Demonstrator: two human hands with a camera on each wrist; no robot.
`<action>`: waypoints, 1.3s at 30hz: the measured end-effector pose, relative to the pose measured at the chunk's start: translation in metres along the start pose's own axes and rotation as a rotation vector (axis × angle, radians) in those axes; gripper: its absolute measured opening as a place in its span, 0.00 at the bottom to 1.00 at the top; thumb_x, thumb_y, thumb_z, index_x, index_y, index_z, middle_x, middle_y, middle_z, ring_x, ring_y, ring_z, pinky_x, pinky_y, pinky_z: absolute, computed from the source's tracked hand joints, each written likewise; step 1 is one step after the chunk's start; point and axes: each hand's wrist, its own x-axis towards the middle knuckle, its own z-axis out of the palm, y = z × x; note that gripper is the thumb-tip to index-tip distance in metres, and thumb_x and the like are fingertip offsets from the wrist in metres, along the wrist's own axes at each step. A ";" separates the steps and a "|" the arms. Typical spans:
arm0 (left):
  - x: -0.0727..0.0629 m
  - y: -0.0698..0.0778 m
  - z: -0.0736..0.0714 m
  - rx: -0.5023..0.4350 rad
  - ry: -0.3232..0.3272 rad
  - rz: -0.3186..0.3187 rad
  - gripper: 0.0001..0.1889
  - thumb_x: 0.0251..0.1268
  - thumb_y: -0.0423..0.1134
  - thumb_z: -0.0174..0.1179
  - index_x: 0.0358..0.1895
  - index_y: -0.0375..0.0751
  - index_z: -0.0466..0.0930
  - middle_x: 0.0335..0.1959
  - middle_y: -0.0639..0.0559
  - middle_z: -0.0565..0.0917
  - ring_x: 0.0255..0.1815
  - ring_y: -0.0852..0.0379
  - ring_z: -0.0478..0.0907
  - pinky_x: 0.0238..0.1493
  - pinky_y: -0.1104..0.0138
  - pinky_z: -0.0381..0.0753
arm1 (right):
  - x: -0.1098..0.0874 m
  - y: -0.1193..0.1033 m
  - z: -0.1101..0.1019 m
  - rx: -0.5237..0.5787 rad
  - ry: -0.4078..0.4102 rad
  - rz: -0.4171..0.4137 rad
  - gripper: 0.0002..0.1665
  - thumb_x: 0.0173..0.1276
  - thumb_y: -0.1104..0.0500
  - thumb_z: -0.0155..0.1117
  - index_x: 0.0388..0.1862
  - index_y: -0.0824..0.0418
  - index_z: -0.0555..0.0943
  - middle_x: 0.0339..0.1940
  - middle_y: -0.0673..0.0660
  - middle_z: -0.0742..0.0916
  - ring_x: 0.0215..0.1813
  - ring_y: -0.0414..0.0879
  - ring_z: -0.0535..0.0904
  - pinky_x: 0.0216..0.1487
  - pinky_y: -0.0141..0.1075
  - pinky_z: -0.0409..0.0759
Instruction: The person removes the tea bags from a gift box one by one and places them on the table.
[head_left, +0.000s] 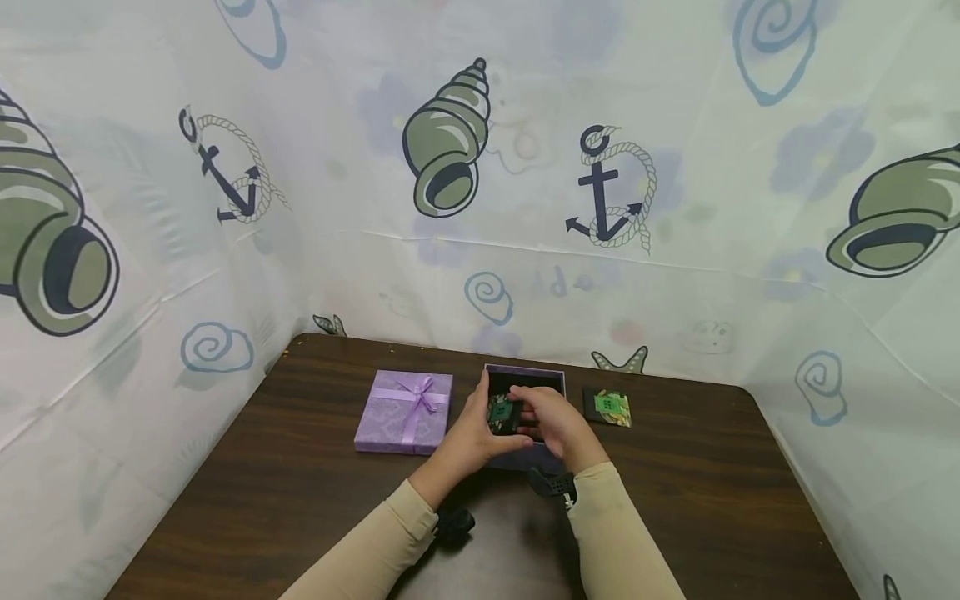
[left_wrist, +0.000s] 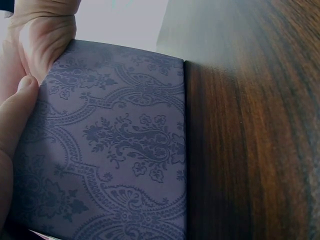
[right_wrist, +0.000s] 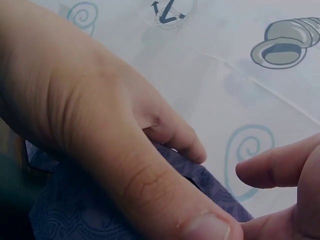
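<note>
Between the hands, a small dark packet with green print (head_left: 502, 414) is above the near part of an uncovered purple box (head_left: 525, 369), whose inside is black. My left hand (head_left: 467, 433) is on the packet's left side, with fingers fairly straight and thumb stretched across below it. My right hand (head_left: 557, 423) has curled fingers at the packet's right edge and appears to grip it. In the left wrist view the box's patterned side (left_wrist: 120, 140) fills the middle. The right wrist view shows my right thumb (right_wrist: 150, 180) over the box; the packet is hidden there.
A lilac lid with a ribbon bow (head_left: 405, 412) lies left of the box. Right of the box lies another dark packet with green and yellow print (head_left: 609, 407). All are on a dark wooden table (head_left: 712, 492), with a printed cloth (head_left: 525, 208) behind.
</note>
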 end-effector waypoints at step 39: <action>0.003 -0.002 0.001 -0.006 0.009 0.019 0.78 0.50 0.65 0.84 0.92 0.49 0.31 0.89 0.31 0.53 0.85 0.32 0.63 0.82 0.37 0.67 | -0.005 0.004 0.004 0.088 0.130 -0.179 0.23 0.78 0.69 0.67 0.69 0.65 0.77 0.69 0.66 0.77 0.58 0.55 0.83 0.51 0.39 0.89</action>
